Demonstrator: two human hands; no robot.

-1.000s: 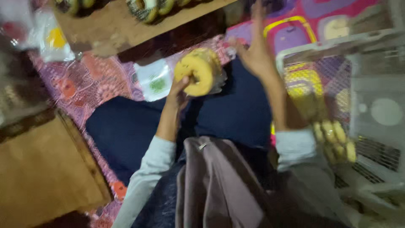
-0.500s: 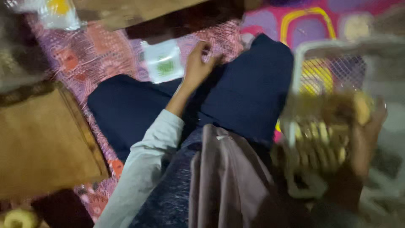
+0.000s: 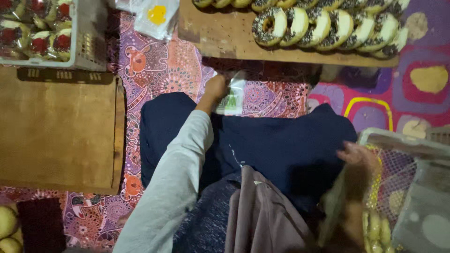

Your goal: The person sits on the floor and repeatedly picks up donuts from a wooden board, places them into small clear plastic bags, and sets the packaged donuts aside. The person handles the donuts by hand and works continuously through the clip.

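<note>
My left hand [image 3: 215,88] reaches forward past my knee, and its fingers close on the edge of a clear plastic bag with green print [image 3: 232,99] that lies on the patterned mat. Blurred, my right hand [image 3: 360,157] hovers at the rim of a white wire basket [image 3: 398,140] on my right, fingers apart and holding nothing. Several wrapped yellow donuts [image 3: 375,229] lie in that basket. A row of white-glazed donuts with dark sprinkles [image 3: 328,26] stands on a wooden board [image 3: 225,40] in front of me.
A low wooden table [image 3: 61,126] is on my left. Behind it stands a grey crate [image 3: 89,42] of wrapped red-topped pastries. A plastic packet with a yellow patch [image 3: 157,16] lies at the board's left end. Pale round buns [image 3: 7,225] show at the lower left.
A second ago both hands held a wrapped yellow donut. My right hand carried it to the basket and is now empty; my left hand moved forward onto the plastic bag.
</note>
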